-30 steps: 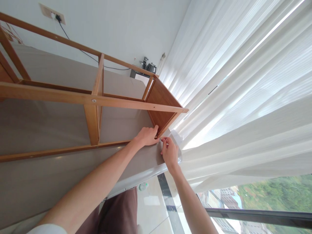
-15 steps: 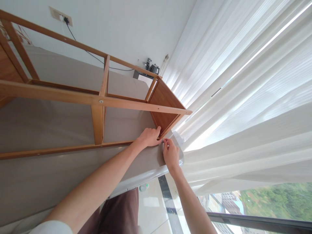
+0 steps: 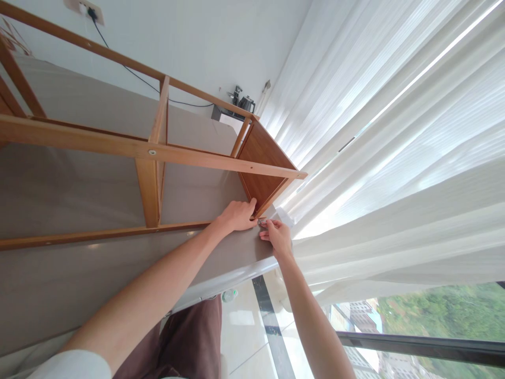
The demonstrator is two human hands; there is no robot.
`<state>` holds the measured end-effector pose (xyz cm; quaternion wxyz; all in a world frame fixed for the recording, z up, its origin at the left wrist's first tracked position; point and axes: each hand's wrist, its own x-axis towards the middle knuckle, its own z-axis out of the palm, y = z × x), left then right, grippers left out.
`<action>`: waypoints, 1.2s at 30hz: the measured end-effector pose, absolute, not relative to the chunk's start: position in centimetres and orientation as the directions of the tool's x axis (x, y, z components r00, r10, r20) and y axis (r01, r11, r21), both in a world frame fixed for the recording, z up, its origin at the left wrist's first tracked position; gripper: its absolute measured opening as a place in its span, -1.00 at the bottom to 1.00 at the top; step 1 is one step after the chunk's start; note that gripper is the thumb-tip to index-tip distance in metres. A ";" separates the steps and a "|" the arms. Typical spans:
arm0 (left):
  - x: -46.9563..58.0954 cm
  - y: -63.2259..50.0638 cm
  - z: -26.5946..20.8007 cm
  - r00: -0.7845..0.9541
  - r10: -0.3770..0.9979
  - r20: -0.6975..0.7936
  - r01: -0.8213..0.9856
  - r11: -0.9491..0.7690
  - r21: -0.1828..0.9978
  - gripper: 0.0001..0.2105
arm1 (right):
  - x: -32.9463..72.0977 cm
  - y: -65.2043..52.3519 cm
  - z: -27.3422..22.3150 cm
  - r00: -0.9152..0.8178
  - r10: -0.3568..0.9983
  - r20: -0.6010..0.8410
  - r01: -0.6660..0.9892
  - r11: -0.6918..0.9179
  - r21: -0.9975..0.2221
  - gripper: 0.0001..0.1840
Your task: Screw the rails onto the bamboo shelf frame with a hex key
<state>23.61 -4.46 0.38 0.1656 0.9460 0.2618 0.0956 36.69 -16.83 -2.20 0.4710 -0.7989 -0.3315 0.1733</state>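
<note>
A long wooden frame [image 3: 205,158] of rails and posts, with a wood end panel [image 3: 265,152], lies across a grey-covered surface [image 3: 189,192]. My left hand [image 3: 238,216] is closed around the frame's near lower rail [image 3: 185,226] at its right corner, thumb up against the end panel. Just right of it, my right hand [image 3: 279,237] pinches a small shiny metal piece [image 3: 262,223] at the outer end of that corner. It looks like a thin tool, but fingers cover part of it and its kind is unclear.
White curtains [image 3: 374,158] hang close on the right, above a window [image 3: 434,326]. A kettle [image 3: 247,103] stands behind the frame. A black cable [image 3: 130,71] runs from a wall socket [image 3: 84,10]. A bottle [image 3: 229,296] is on the tiled floor [image 3: 242,321].
The view has shifted slightly, so everything sits a little higher and further left. My right hand's fingers have turned and loosened around the metal piece; my left hand stays on the corner.
</note>
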 end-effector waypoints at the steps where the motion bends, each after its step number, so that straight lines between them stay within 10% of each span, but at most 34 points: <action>1: 23.6 -4.5 0.4 0.846 0.524 0.097 0.461 -0.810 0.363 -0.55 | 36.6 -16.9 -2.1 0.720 0.693 0.037 0.365 -0.332 -0.870 -0.70; 24: 23.5 -4.3 0.4 0.854 0.505 0.124 0.436 -0.826 0.358 -0.59 | 33.5 -18.1 -1.6 0.525 0.783 0.333 0.817 -0.354 -0.455 -0.64; 36: 23.6 -4.2 0.0 0.854 0.505 0.125 0.436 -0.826 0.357 -0.55 | 33.4 -17.7 -1.1 0.637 0.729 0.251 0.676 -0.371 -0.637 -0.69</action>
